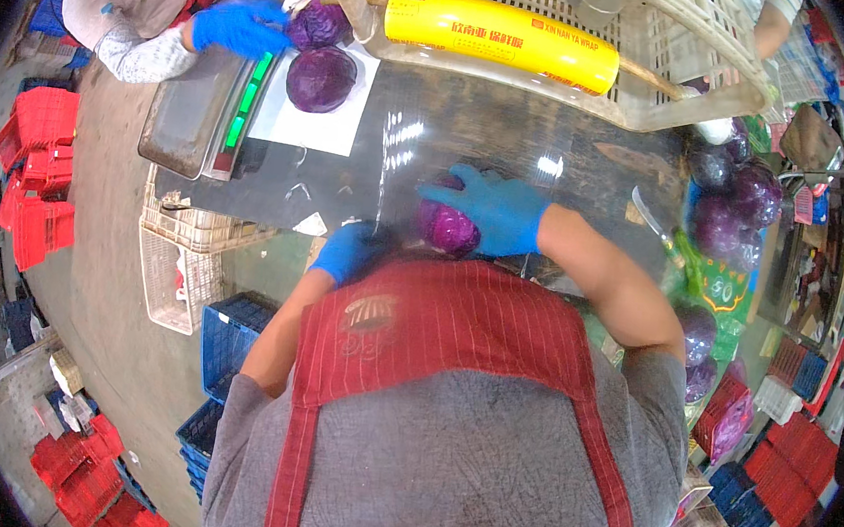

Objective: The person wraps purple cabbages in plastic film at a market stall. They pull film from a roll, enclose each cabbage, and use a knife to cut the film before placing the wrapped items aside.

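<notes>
My right hand point(505, 214), in a blue glove, is shut on a red cabbage point(446, 224) close to the table's near edge. Just left of it is my left hand point(348, 251), also gloved in blue; its fingers are partly hidden near my apron. Clear plastic film point(410, 142) stretches over the dark tabletop towards me. A roll of yellow-wrapped cling film point(502, 39) lies on a wooden rod across the front of a white plastic crate point(653, 122). Another red cabbage point(321, 79) rests on white paper point(324, 131) at the back left.
A scale point(192, 119) with green displays stands at the left, beside a co-worker's gloved hand point(239, 25). A curved knife point(652, 214) lies at the right, near several wrapped red cabbages point(719, 222). White crates point(180, 272) and blue crates point(230, 345) stand below at the left.
</notes>
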Tool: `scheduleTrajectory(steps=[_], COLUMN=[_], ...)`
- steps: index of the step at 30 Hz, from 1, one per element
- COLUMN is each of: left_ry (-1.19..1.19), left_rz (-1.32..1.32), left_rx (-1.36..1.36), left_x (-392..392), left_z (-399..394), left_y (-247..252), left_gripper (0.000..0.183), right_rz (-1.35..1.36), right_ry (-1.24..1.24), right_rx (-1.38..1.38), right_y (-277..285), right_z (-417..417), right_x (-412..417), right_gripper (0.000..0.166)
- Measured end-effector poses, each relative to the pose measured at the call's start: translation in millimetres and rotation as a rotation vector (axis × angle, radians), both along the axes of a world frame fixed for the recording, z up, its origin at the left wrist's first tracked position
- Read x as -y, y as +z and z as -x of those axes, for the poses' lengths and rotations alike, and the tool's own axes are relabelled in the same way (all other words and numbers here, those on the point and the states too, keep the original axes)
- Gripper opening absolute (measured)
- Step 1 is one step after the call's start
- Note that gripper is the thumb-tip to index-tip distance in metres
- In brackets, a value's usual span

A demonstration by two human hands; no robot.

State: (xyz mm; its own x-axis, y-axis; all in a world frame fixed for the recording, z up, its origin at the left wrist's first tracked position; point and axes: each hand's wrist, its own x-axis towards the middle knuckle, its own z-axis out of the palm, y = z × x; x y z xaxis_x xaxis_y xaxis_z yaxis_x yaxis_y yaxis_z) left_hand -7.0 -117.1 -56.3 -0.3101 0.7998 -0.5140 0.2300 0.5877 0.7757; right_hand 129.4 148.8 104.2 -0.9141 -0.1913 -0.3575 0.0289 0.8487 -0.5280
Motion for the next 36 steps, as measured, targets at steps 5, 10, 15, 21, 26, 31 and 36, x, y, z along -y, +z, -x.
scheduleTrajectory(steps=[5, 10, 15, 21, 26, 31, 36], left_ry=[0.136, 0.218, 0.305, 0.391, 0.453, 0.456, 0.397], left_rz=[-0.126, -0.12, -0.136, -0.175, -0.209, -0.266, -0.446], left_rx=[0.088, 0.265, 0.341, 0.433, 0.551, 0.469, 0.148], left_x=[12.2, 16.5, 10.5, 17.9, 19.5, 15.0, -16.5], left_z=[-13.4, -23.7, -33.8, -33.6, -33.4, -40.2, -56.1], left_y=[0.7, 5.5, 23.0, 11.3, 13.2, 25.2, 59.3], left_gripper=[0.023, 0.021, 0.017, 0.017, 0.017, 0.018, 0.018], right_rz=[-0.106, -0.038, 0.154, 0.132, 0.164, 0.107, 0.108], right_ry=[0.059, -0.027, -0.177, -0.205, -0.195, -0.19, -0.228], right_rx=[0.103, -0.018, -0.235, -0.377, -0.389, -0.464, -0.487], right_y=[-9.9, -20.4, -51.8, -67.4, -66.7, -74.7, -79.9], right_z=[6.9, 4.1, -11.2, -22.2, -29.7, -37.8, -38.0], right_x=[10.3, 15.1, 9.2, 15.1, 13.2, 18.4, 20.0], right_gripper=[0.089, 0.094, 0.082, 0.076, 0.075, 0.076, 0.078])
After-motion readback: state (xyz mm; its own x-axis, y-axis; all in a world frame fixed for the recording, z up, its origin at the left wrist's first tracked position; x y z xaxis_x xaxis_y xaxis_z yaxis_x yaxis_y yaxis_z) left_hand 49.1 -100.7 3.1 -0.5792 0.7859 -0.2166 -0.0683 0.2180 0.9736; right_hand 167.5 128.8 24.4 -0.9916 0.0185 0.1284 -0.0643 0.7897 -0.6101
